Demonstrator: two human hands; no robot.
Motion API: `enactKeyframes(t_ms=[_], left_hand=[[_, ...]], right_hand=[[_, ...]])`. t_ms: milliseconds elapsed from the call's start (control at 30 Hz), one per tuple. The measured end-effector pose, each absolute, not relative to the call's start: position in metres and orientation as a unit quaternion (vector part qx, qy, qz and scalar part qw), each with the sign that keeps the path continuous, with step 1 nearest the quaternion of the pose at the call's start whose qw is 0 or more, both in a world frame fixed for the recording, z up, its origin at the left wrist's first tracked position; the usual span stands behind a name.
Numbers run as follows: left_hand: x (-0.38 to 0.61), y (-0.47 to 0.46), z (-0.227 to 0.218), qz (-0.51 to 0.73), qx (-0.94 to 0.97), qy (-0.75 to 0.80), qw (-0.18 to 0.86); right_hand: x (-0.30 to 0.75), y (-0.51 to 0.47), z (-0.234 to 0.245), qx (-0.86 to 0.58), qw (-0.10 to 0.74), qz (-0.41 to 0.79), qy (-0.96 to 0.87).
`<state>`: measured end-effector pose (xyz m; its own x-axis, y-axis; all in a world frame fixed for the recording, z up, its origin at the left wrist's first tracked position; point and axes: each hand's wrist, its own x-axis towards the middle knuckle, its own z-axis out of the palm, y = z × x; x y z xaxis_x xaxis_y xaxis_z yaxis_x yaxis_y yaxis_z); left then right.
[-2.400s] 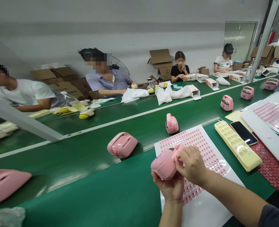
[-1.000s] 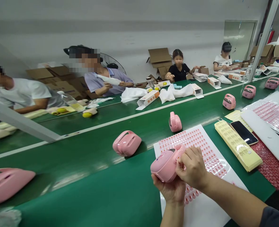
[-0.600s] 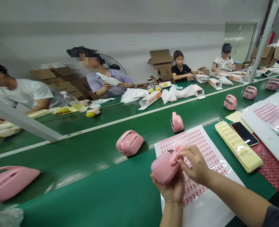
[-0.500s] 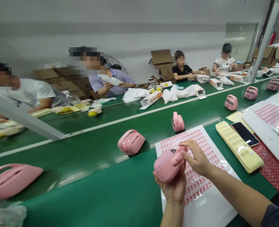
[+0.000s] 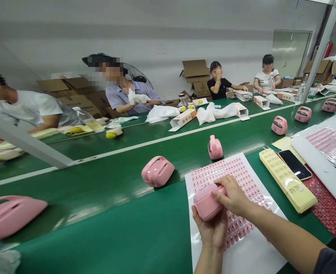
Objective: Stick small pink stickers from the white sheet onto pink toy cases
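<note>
My left hand (image 5: 210, 232) cradles a rounded pink plastic device (image 5: 205, 202) from below. My right hand (image 5: 234, 198) pinches the device's upper edge with its fingertips, and those fingers hide that end of it. Both hands hang over a white sheet of small pink labels (image 5: 242, 255) lying on the green conveyor belt (image 5: 99, 228). Another pink device (image 5: 215, 147) stands on the moving belt just beyond the sheet, and a third (image 5: 157, 171) lies to its left.
More pink devices sit along the belt. A yellow label strip (image 5: 287, 180), a black phone (image 5: 295, 164) and red bubble wrap (image 5: 329, 209) lie to my right. Across the belt, co-workers (image 5: 125, 95) handle white wraps and cartons.
The device in my hands has turned and dropped lower, and my right hand has moved onto its top edge. The pink devices on the belt have moved rightward.
</note>
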<state>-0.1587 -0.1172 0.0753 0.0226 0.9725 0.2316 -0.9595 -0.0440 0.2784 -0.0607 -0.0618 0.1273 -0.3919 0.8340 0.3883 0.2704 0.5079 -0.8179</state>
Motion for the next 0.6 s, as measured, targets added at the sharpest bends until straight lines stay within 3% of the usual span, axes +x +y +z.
enactKeyframes(t_ms=[200,400,500,600], left_hand=[[-0.164,-0.124,0.073,0.670,0.179,0.151,0.704],[-0.169,-0.125,0.071,0.676,0.088,0.213,0.700],[-0.158,-0.122,0.069,0.673,0.081,0.323,0.661],[-0.139,-0.121,0.067,0.641,0.182,0.482,0.569]], right_hand=[[-0.046,-0.049,0.124,-0.403,0.465,0.455,-0.643],[-0.015,-0.041,0.135,-0.410,0.149,0.714,-0.549],[-0.002,-0.033,0.153,-0.416,0.144,0.704,-0.557],[0.005,-0.014,0.179,-0.453,0.236,0.553,-0.659]])
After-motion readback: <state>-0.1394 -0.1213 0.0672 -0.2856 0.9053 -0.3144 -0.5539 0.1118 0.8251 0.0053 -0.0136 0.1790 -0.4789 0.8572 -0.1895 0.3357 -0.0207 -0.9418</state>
